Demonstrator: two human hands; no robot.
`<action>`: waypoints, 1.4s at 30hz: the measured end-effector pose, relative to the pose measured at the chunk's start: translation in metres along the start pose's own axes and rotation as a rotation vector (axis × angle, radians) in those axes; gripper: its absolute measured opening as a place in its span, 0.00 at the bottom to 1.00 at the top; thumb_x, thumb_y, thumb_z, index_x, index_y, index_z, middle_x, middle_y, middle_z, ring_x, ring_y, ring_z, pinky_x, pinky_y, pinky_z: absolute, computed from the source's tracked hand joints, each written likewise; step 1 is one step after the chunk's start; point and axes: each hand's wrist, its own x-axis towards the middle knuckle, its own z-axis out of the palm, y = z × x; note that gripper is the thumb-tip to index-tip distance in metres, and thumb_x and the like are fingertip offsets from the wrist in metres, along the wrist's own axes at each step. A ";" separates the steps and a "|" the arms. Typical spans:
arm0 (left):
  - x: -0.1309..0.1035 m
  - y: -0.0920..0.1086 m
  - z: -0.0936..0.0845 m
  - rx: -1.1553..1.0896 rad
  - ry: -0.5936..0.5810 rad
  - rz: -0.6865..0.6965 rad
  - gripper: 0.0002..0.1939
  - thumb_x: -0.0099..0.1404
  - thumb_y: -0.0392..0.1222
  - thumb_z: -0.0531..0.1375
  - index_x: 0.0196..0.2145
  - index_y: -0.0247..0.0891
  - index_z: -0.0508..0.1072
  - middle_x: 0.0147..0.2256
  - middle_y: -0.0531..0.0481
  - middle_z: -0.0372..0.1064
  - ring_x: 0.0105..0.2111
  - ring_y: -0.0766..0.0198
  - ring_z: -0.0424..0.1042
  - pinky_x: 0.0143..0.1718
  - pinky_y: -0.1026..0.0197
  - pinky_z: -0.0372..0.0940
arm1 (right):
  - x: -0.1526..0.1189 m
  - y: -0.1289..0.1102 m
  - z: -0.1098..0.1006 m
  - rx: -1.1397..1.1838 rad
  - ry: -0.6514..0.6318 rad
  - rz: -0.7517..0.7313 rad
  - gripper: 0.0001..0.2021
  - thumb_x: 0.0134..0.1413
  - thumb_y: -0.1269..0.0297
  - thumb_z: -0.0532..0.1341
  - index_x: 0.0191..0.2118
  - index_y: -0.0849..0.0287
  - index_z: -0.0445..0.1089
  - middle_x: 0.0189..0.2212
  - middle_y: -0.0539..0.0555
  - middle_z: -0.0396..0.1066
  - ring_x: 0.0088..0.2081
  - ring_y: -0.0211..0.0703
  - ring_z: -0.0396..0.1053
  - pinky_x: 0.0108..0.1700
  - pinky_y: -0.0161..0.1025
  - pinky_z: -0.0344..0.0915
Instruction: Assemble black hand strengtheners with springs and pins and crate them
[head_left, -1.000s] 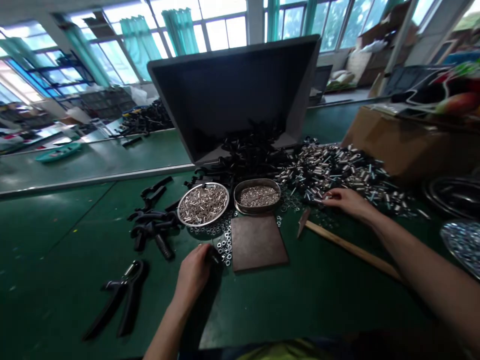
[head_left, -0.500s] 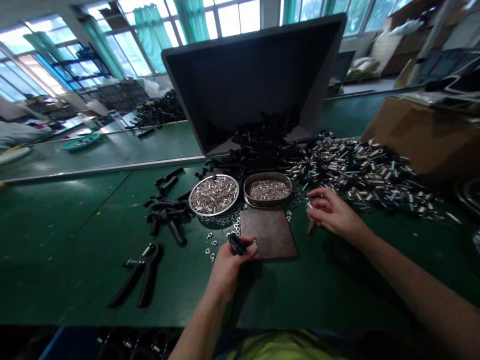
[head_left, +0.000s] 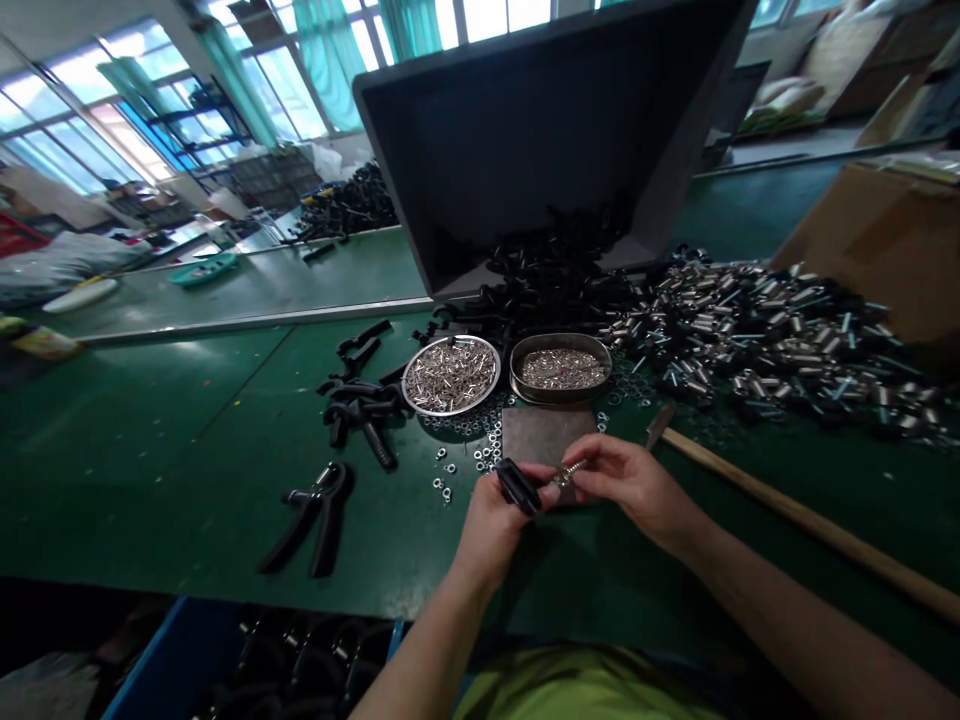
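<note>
My left hand is closed around a black plastic handle, held above the front of a flat metal plate. Against its fingertips, my right hand pinches a small shiny metal part with a ridged, spring-like end. The two hands nearly meet over the plate, and the fingers partly hide the small part. On the left of the table lies an assembled hand gripper with two black handles. Behind the plate are a round dish of small metal pins and an oval tin of tiny metal pieces.
A hammer lies to the right, beside my right forearm. Behind it spreads a heap of metal and black parts. A large grey bin tips forward over black handles. Loose nuts lie left of the plate. A blue crate stands below.
My right hand has moved left, from beside the plate to my left hand, bringing the small metal part. The hammer now shows fully at right. The view has shifted slightly.
</note>
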 end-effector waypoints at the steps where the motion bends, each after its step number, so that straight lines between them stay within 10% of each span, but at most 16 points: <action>1: 0.000 0.000 0.000 0.053 0.020 0.037 0.09 0.48 0.36 0.68 0.31 0.35 0.78 0.28 0.49 0.73 0.29 0.64 0.69 0.35 0.65 0.61 | 0.002 0.002 0.000 0.037 0.025 0.018 0.11 0.44 0.62 0.67 0.36 0.58 0.71 0.30 0.50 0.70 0.31 0.38 0.69 0.34 0.36 0.67; 5: 0.002 -0.008 0.005 0.109 0.091 0.079 0.07 0.50 0.39 0.66 0.29 0.37 0.76 0.30 0.48 0.73 0.31 0.62 0.70 0.33 0.66 0.61 | 0.006 0.002 -0.002 -0.086 0.109 -0.047 0.12 0.45 0.62 0.66 0.39 0.56 0.71 0.35 0.52 0.72 0.37 0.42 0.71 0.40 0.40 0.68; 13: 0.008 -0.030 0.025 -0.508 -0.090 -0.470 0.17 0.47 0.40 0.68 0.29 0.35 0.63 0.19 0.59 0.54 0.16 0.79 0.48 0.16 0.75 0.43 | -0.002 -0.022 0.002 -0.353 0.125 -0.268 0.07 0.52 0.66 0.61 0.39 0.55 0.71 0.39 0.53 0.70 0.40 0.44 0.70 0.42 0.42 0.70; 19: 0.010 -0.026 0.035 -0.477 -0.116 -0.404 0.15 0.47 0.38 0.66 0.28 0.35 0.62 0.19 0.60 0.53 0.16 0.78 0.48 0.16 0.75 0.44 | -0.006 -0.022 0.004 -0.581 0.037 -0.379 0.11 0.53 0.74 0.57 0.39 0.53 0.71 0.39 0.53 0.71 0.43 0.44 0.69 0.45 0.41 0.66; 26: 0.001 -0.016 0.030 0.074 -0.186 -0.281 0.18 0.47 0.45 0.67 0.32 0.36 0.66 0.19 0.59 0.55 0.16 0.75 0.53 0.15 0.71 0.47 | -0.002 -0.007 -0.005 -0.490 0.011 -0.184 0.08 0.53 0.70 0.58 0.40 0.57 0.70 0.37 0.52 0.72 0.40 0.43 0.70 0.42 0.40 0.67; 30: -0.006 -0.015 0.022 0.056 -0.318 -0.363 0.18 0.47 0.46 0.66 0.32 0.37 0.65 0.17 0.61 0.54 0.14 0.76 0.49 0.14 0.70 0.44 | 0.020 0.003 -0.039 -0.614 -0.077 -0.090 0.12 0.54 0.65 0.58 0.45 0.57 0.69 0.37 0.52 0.73 0.39 0.42 0.70 0.40 0.40 0.67; 33: -0.010 -0.019 0.016 -0.085 -0.392 -0.382 0.18 0.50 0.48 0.65 0.33 0.39 0.61 0.16 0.62 0.52 0.14 0.75 0.48 0.14 0.71 0.44 | 0.046 0.008 -0.076 -1.003 0.165 -0.114 0.05 0.50 0.69 0.60 0.35 0.58 0.72 0.35 0.55 0.71 0.43 0.48 0.66 0.46 0.45 0.63; 38: -0.003 -0.021 0.010 -0.036 -0.284 -0.202 0.17 0.55 0.50 0.63 0.34 0.35 0.66 0.24 0.55 0.62 0.19 0.74 0.58 0.20 0.69 0.54 | 0.069 0.014 -0.107 -1.091 0.302 -0.102 0.05 0.46 0.73 0.60 0.23 0.58 0.66 0.32 0.58 0.68 0.44 0.54 0.62 0.46 0.48 0.60; 42: 0.009 -0.019 0.009 -0.112 -0.146 -0.244 0.22 0.55 0.57 0.62 0.34 0.33 0.69 0.27 0.52 0.63 0.22 0.72 0.60 0.20 0.69 0.55 | 0.054 0.010 -0.078 -0.944 0.214 -0.134 0.03 0.55 0.65 0.54 0.32 0.57 0.63 0.34 0.55 0.69 0.39 0.45 0.67 0.40 0.42 0.64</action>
